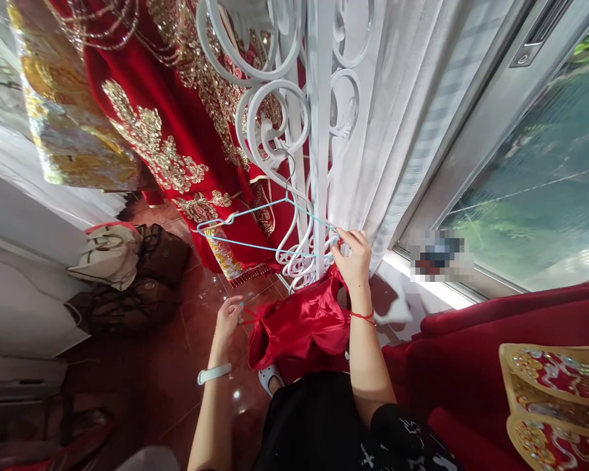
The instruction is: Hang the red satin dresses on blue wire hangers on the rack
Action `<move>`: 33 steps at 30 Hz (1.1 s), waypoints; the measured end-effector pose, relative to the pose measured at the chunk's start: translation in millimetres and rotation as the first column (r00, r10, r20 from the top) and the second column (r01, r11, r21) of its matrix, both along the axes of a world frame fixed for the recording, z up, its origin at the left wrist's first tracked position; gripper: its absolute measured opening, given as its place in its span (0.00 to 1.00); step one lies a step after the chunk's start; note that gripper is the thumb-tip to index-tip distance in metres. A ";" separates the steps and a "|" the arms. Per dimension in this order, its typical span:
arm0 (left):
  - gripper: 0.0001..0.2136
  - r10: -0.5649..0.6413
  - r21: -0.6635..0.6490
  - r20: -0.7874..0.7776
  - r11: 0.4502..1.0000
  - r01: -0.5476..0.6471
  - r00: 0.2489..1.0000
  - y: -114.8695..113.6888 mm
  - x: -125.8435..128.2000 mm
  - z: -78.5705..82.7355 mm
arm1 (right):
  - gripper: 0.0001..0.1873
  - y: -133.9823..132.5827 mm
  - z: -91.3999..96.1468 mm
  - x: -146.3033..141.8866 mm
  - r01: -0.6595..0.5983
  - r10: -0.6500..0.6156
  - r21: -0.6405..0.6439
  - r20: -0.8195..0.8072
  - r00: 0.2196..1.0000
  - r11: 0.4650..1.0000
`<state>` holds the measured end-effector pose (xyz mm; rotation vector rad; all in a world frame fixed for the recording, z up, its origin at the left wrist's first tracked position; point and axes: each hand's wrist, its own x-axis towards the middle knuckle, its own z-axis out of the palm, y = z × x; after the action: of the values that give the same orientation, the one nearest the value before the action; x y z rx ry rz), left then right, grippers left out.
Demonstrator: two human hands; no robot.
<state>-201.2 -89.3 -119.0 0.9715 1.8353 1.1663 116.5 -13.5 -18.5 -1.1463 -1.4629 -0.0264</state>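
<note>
A light blue wire hanger (265, 226) hangs by its hook from a white scrolled metal rack (319, 150). My right hand (354, 258) is closed at the hanger's right end, pinching the strap of a red satin garment (302, 324) there. My left hand (228, 317) is lower left, its fingers closed on the garment's other thin red strap. The garment hangs bunched between both hands, above my knees.
Red dresses with gold embroidery (177, 118) hang behind the rack. A white sheer curtain (397, 111) and a glass sliding door (535, 183) are to the right. Bags (127, 268) lie on the red tiled floor at left. Red cloth and embroidered pieces (554, 399) lie at lower right.
</note>
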 end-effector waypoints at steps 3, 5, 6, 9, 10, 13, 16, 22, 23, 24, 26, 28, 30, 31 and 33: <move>0.22 0.052 0.051 0.135 0.997 -0.059 0.990 8.4 -8.2 29.1 | 0.17 4.3 3.6 7.9 -0.017 0.017 0.012 0.030 0.999 1.000; 0.24 0.090 0.092 0.192 0.990 -0.110 0.977 16.6 -14.7 56.2 | 0.18 8.2 8.5 15.7 -0.021 0.019 0.024 0.066 0.998 1.000; 0.24 0.103 0.112 0.212 0.985 -0.129 0.972 21.8 -17.3 70.9 | 0.18 10.3 11.8 20.1 -0.023 0.020 0.029 0.085 0.996 0.999; 0.23 0.136 0.162 0.261 0.970 -0.182 0.956 40.5 -19.3 112.4 | 0.18 15.6 23.0 33.3 -0.055 0.052 0.022 0.137 0.989 0.998; 0.23 0.140 0.178 0.261 0.965 -0.190 0.955 47.1 -17.9 123.9 | 0.17 16.6 26.6 37.0 -0.076 0.073 0.016 0.150 0.986 0.997; 0.25 0.130 0.230 0.211 0.957 -0.178 0.969 63.3 -11.0 148.5 | 0.18 17.3 34.6 44.4 -0.145 0.141 0.017 0.168 0.976 0.989; 0.27 0.109 0.253 0.116 0.958 -0.136 0.987 68.8 -9.5 161.4 | 0.18 16.6 38.0 47.9 -0.185 0.178 0.023 0.175 0.968 0.982; 0.25 0.072 0.288 0.131 0.952 -0.107 0.989 55.1 -25.8 176.7 | 0.18 17.9 43.7 54.1 -0.167 0.164 0.000 0.183 0.969 0.986; 0.24 0.035 0.300 0.150 0.951 -0.079 0.988 53.1 -25.7 179.3 | 0.17 17.7 44.8 54.2 -0.171 0.168 0.001 0.188 0.968 0.985; 0.24 -0.004 0.307 0.163 0.950 -0.047 0.987 51.7 -23.9 181.9 | 0.18 17.1 45.8 53.8 -0.177 0.174 0.000 0.191 0.966 0.984; 0.23 -0.059 0.314 0.158 0.949 0.007 0.986 50.8 -15.1 187.4 | 0.18 15.2 47.3 52.3 -0.185 0.182 -0.001 0.192 0.964 0.983; 0.24 -0.125 0.324 0.126 0.943 0.079 0.984 52.0 -1.3 192.2 | 0.18 13.2 48.1 51.3 -0.181 0.177 0.001 0.190 0.966 0.984; 0.25 -0.195 0.325 0.073 0.932 0.162 0.978 54.4 14.4 195.1 | 0.17 12.7 47.8 51.7 -0.175 0.174 -0.008 0.191 0.966 0.984; 0.26 -0.231 0.321 0.037 0.924 0.208 0.972 55.7 21.9 195.4 | 0.17 13.2 47.1 52.0 -0.173 0.173 -0.019 0.193 0.966 0.985; 0.28 -0.293 0.304 -0.077 0.903 0.302 0.953 57.2 34.5 193.8 | 0.17 15.1 44.2 51.1 -0.149 0.156 -0.049 0.205 0.966 0.988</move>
<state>-166.7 -32.1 74.8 1.4018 1.4788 1.2753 167.6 1.6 25.6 -1.0794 -1.7412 -0.0155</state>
